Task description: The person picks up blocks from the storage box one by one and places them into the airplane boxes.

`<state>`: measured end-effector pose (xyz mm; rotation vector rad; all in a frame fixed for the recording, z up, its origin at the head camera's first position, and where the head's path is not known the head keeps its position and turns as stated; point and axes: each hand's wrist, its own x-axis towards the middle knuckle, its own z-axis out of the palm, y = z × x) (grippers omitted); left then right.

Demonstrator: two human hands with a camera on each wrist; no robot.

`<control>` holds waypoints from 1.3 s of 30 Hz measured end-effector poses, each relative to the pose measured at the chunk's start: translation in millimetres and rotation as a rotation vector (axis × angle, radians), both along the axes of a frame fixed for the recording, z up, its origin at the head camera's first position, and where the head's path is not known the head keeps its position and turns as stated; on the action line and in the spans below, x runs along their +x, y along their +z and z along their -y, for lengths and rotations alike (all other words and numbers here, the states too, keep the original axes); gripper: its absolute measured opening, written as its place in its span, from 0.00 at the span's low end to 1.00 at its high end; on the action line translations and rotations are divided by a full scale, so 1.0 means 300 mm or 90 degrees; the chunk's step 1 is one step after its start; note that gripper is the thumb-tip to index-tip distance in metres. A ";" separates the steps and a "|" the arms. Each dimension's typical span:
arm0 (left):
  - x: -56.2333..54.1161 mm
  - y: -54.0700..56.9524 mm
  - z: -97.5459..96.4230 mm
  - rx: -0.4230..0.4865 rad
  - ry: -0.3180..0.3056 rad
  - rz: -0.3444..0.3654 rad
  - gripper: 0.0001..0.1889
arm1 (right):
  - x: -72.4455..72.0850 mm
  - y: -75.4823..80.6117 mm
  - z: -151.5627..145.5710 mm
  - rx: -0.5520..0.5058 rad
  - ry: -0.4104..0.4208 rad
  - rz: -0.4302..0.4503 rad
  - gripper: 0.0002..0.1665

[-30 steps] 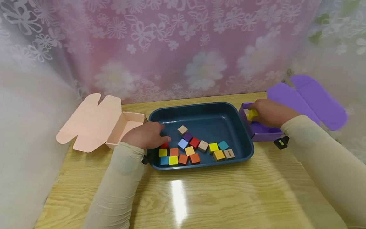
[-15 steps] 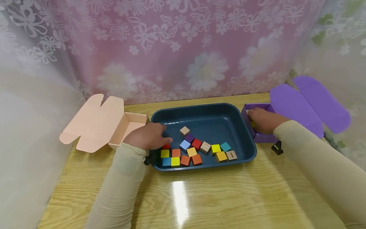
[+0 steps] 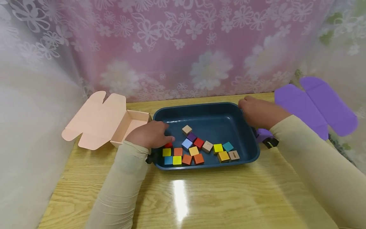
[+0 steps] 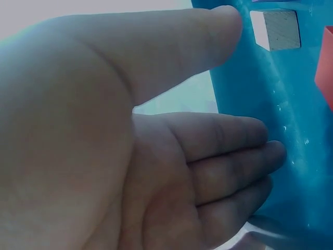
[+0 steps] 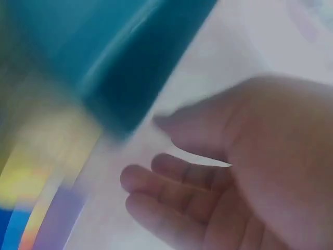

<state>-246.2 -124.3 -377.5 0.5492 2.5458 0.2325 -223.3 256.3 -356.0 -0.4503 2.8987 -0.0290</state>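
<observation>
R hand [image 3: 261,112] up from purple box [image 3: 263,133], nr blue tray [image 3: 203,116].

Dark-blue rectangular tray [image 3: 206,119], peach flapped box [image 3: 97,119], purple flapped box [image 3: 300,106], cubes [image 3: 193,151] in red, orange, yellow, blue; pink curtain [image 3: 171,57] bears white flowers.

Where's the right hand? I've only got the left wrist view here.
Observer: In the head view, the right hand overlaps the far right corner of the dark blue tray.
Operator: Is it carrying anything?
Observer: Nothing that I can see; the right wrist view, though blurred, shows no object in its grasp.
Operator: Any box near it?
Observer: Yes, a purple box, mostly hidden by that hand in the head view.
</observation>
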 end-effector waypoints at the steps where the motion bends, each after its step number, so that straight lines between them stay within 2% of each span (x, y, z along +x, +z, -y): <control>1: 0.000 0.001 0.000 -0.002 0.001 -0.002 0.36 | -0.006 0.008 0.054 -0.005 0.016 0.002 0.19; 5: 0.001 0.002 -0.007 -0.008 -0.004 -0.003 0.34 | -0.044 -0.025 0.272 -0.005 0.093 0.035 0.25; 10: -0.005 0.008 -0.007 -0.009 -0.020 0.000 0.28 | -0.102 -0.104 0.495 0.000 0.137 0.091 0.29; 13: -0.010 0.006 -0.015 -0.004 -0.028 0.002 0.24 | -0.129 -0.152 0.552 0.001 0.152 0.108 0.29; 17: -0.019 0.010 -0.016 0.001 -0.034 0.003 0.25 | -0.154 -0.187 0.577 0.014 0.147 0.110 0.25; 21: -0.022 0.013 -0.011 -0.004 -0.034 0.002 0.29 | -0.155 -0.175 0.570 0.013 0.138 0.084 0.24; 25: -0.017 0.006 -0.006 -0.009 -0.024 0.003 0.30 | -0.128 -0.103 0.499 -0.030 0.125 0.046 0.24; 30: -0.010 -0.001 -0.003 -0.007 -0.012 -0.004 0.31 | -0.075 -0.022 0.281 -0.066 0.099 -0.002 0.18; 35: -0.007 0.000 0.002 -0.001 -0.010 -0.005 0.34 | -0.019 -0.004 0.022 -0.059 0.038 -0.026 0.13; 39: 0.000 0.004 -0.005 -0.001 -0.013 -0.004 0.35 | 0.019 -0.020 -0.169 -0.035 -0.018 -0.019 0.17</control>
